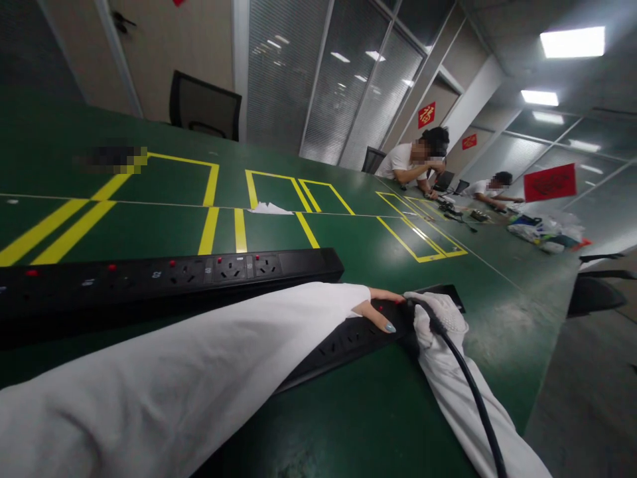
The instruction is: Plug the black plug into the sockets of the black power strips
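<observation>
The bare left hand (367,309) lies on the near power strip (346,340), thumb and one finger spread over its top; from where I stand I can't tell whether it is really gripping. Just beyond, the right hand (445,315), in a white glove, is closed around a black cable (465,372) at the strip's far right end, so the two hands sit side by side, the left fingertip at or almost at the glove. The strip's long axis slants across the worktop (343,418), running from under the left sleeve (199,365) up and away to the right, and its tip pokes out past the glove. That makes the right hand the nearer to that end, with the left inward of it, on the socket face. The cable drops from the glove along the right sleeve (478,392); whether it joins the strip is hidden. Farther left, a second power strip (229,271) lies behind the left forearm. Past it are yellow tape outlines (212,186), then two people (405,162) bent over the far right side.
</observation>
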A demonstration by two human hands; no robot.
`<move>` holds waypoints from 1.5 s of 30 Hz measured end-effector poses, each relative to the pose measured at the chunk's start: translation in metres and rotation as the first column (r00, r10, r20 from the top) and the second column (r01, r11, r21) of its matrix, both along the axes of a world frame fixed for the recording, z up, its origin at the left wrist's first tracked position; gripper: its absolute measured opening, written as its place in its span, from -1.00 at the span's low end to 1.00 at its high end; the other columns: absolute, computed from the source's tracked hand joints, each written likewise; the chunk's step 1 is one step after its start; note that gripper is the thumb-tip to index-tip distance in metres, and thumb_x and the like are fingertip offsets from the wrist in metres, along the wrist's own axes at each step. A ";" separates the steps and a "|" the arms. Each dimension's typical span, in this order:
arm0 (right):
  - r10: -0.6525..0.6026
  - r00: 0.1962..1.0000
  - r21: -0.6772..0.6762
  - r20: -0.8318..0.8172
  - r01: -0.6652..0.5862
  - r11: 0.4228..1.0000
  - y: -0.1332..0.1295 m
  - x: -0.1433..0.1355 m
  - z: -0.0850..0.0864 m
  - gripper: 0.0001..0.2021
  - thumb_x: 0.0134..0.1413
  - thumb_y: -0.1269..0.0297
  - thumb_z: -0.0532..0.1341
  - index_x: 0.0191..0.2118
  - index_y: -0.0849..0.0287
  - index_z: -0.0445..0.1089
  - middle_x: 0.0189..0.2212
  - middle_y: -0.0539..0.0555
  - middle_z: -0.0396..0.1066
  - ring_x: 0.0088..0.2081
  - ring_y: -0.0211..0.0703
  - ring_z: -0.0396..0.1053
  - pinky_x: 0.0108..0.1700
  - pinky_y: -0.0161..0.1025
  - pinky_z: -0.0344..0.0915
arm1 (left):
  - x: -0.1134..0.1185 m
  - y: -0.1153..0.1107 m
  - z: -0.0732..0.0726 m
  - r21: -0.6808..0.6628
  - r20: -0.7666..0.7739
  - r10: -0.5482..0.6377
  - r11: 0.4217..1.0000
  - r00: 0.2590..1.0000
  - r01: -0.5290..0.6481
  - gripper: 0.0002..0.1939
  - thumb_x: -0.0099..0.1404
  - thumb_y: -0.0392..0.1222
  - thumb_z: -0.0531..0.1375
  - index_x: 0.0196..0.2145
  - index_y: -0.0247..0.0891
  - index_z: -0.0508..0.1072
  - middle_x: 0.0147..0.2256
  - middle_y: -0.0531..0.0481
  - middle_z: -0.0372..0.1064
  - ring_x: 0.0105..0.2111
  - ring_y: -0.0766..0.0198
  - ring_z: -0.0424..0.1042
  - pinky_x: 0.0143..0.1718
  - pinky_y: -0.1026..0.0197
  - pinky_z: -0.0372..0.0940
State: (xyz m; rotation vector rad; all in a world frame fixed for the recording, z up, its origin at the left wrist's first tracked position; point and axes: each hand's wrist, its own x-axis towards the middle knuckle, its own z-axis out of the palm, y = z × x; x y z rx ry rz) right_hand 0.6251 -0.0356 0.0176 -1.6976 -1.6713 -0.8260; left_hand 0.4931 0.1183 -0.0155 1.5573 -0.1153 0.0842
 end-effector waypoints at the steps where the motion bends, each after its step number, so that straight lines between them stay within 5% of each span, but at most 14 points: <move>1: 0.009 1.000 0.002 -0.005 -0.009 1.000 0.000 0.000 0.001 -0.77 0.02 0.25 0.07 -0.30 0.12 0.46 -0.42 0.05 0.44 -0.35 -0.13 0.35 -0.26 -0.19 0.29 | 0.000 0.000 0.000 0.001 -0.005 0.001 1.000 1.000 -0.001 -0.21 -0.15 -0.11 0.38 0.08 -0.20 0.28 0.04 -0.04 0.29 0.07 0.06 0.22 0.11 0.12 0.06; 22: 0.011 0.988 -0.084 -0.153 -0.024 0.996 0.001 0.001 0.005 -0.82 0.00 0.20 0.08 -0.38 0.11 0.39 -0.46 0.05 0.37 -0.32 -0.10 0.31 -0.22 -0.13 0.26 | -0.001 -0.001 0.000 -0.117 -0.050 -0.047 0.992 0.998 0.041 -0.18 -0.16 -0.14 0.40 0.09 -0.18 0.25 0.01 -0.07 0.31 0.03 0.07 0.26 0.05 0.11 0.14; 34: 0.037 0.999 -0.189 -0.039 -0.044 0.981 0.005 0.026 0.003 -0.70 -0.26 0.02 0.27 -0.44 0.13 0.31 -0.41 0.07 0.30 -0.32 -0.05 0.24 -0.24 -0.09 0.18 | -0.001 0.000 0.002 -0.079 -0.029 -0.056 0.995 0.998 0.053 -0.18 -0.16 -0.12 0.39 0.09 -0.21 0.26 0.01 -0.08 0.31 0.01 0.08 0.28 0.04 0.12 0.15; 45: -0.035 0.995 -0.196 0.090 0.052 0.979 0.008 0.029 0.005 -0.66 -0.23 -0.07 0.19 -0.47 0.14 0.31 -0.32 0.13 0.28 -0.29 -0.01 0.24 -0.27 -0.09 0.20 | 0.001 0.001 0.001 -0.025 -0.007 -0.033 0.999 0.999 0.033 -0.21 -0.12 -0.12 0.38 0.09 -0.21 0.25 0.06 -0.03 0.26 0.08 0.08 0.21 0.10 0.14 0.08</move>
